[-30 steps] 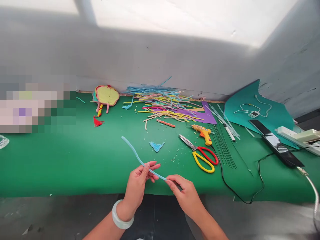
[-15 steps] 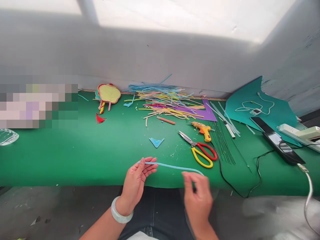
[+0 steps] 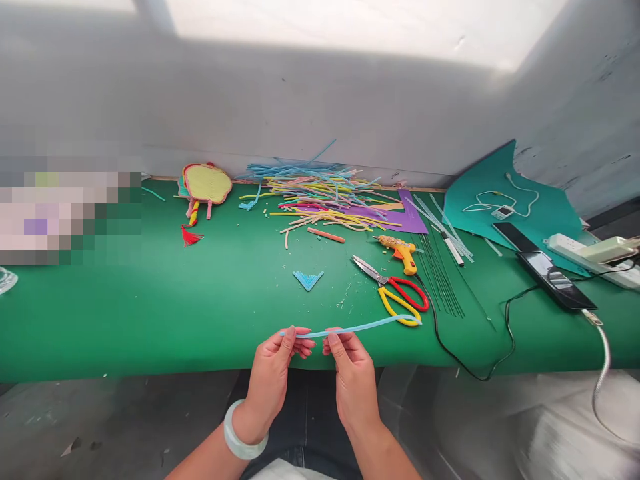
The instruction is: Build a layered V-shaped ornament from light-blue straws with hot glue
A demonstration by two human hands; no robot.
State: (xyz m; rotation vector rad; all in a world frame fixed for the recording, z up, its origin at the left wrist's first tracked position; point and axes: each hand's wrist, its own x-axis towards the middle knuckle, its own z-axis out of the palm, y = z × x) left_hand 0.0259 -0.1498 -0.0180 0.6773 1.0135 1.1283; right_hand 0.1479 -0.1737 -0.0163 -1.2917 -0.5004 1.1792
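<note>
A light-blue pipe cleaner (image 3: 367,327) stretches across both hands above the table's front edge. My left hand (image 3: 274,363) pinches it close to its left end. My right hand (image 3: 354,373) grips it a short way along, thumb on top, and the free length runs right, its bent tip over the scissors' yellow handle. Beyond the hands a small V-shaped blue piece (image 3: 308,281) made of short strips lies flat on the table. To its right are scissors (image 3: 387,287) with one red and one yellow handle, blades pointing away to the left.
A pile of coloured pipe cleaners (image 3: 320,190) lies at the back on purple sheets (image 3: 415,217). Right of centre are a yellow glue gun (image 3: 400,252), green wires (image 3: 443,283) and a black cord. A phone (image 3: 555,277) and power strip (image 3: 590,257) sit far right; a fan-shaped craft (image 3: 207,185) lies back left.
My right hand has moved left and taken hold of the blue pipe cleaner near my left hand. The strip's free end has swung up over the scissors. The view has shifted slightly.
</note>
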